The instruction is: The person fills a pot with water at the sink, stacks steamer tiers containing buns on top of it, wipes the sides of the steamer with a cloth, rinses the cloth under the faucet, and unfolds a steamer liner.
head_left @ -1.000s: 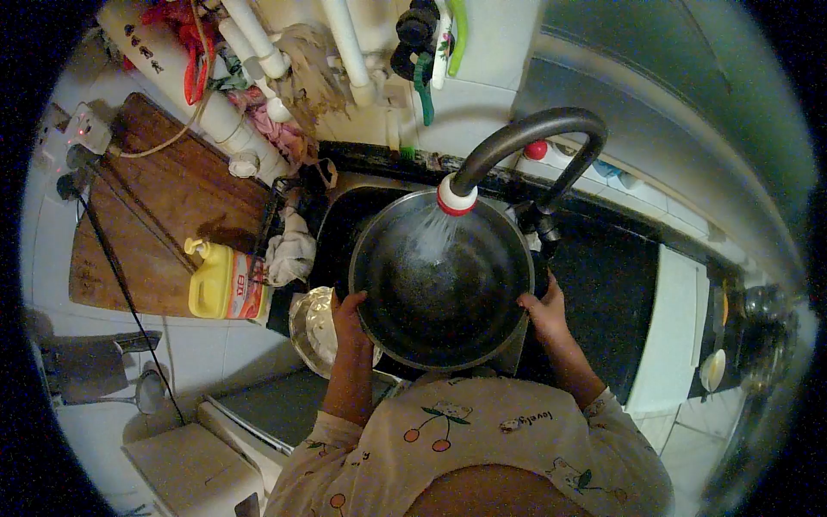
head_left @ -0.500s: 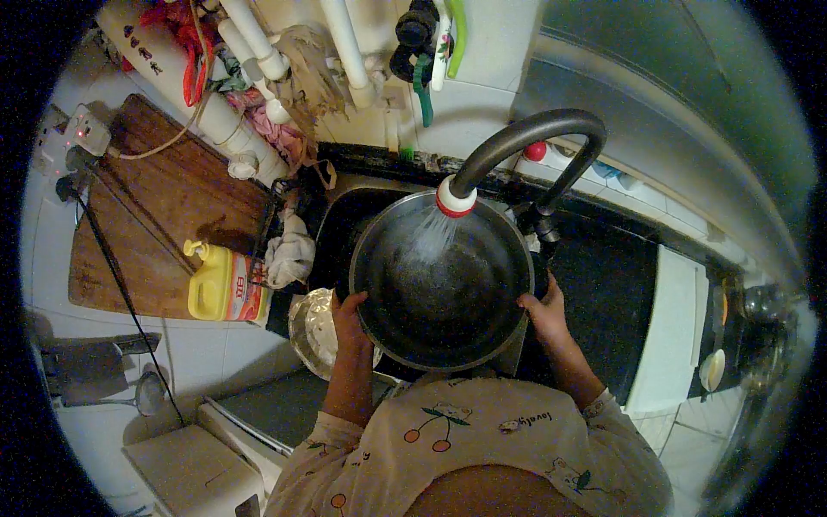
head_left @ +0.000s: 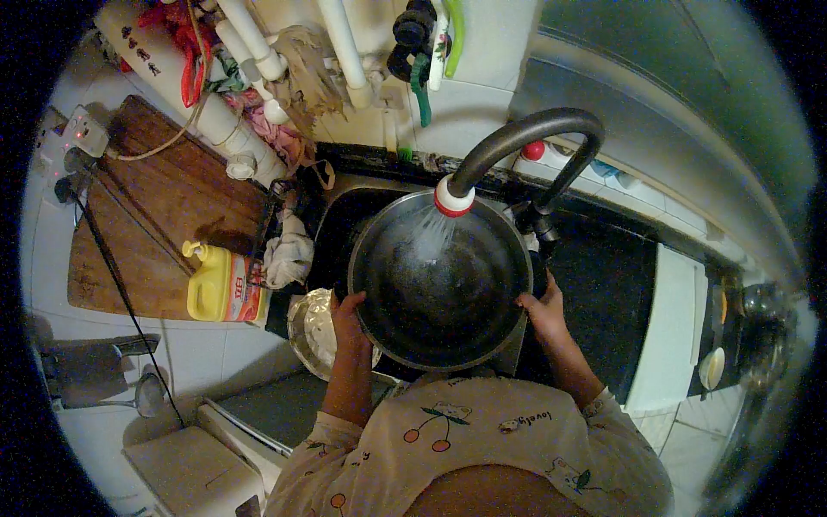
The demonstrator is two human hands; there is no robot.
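Observation:
A dark, round wok (head_left: 439, 302) sits over the sink (head_left: 340, 207), under the curved faucet (head_left: 517, 129). Water sprays from the faucet's red and white nozzle (head_left: 454, 198) into the wok. My left hand (head_left: 348, 317) grips the wok's left side, thumb on the rim. On the opposite side my right hand (head_left: 544, 308) holds it the same way, thumb over the rim. The fingers of both hands are mostly hidden beneath the wok's edge. Partly behind my left wrist is a shiny metal basin (head_left: 312, 332).
To the left stand a yellow detergent jug (head_left: 211, 284) and a wooden cutting board (head_left: 129, 233). A pale cloth (head_left: 290, 254) hangs beside the sink. At the right, a black countertop (head_left: 599, 293) borders a white panel (head_left: 659, 336). A cleaver (head_left: 86, 370) is at far left.
Almost nothing differs. Water keeps spraying into the wok, and both hands stay at its rim; the whole view has shifted very slightly.

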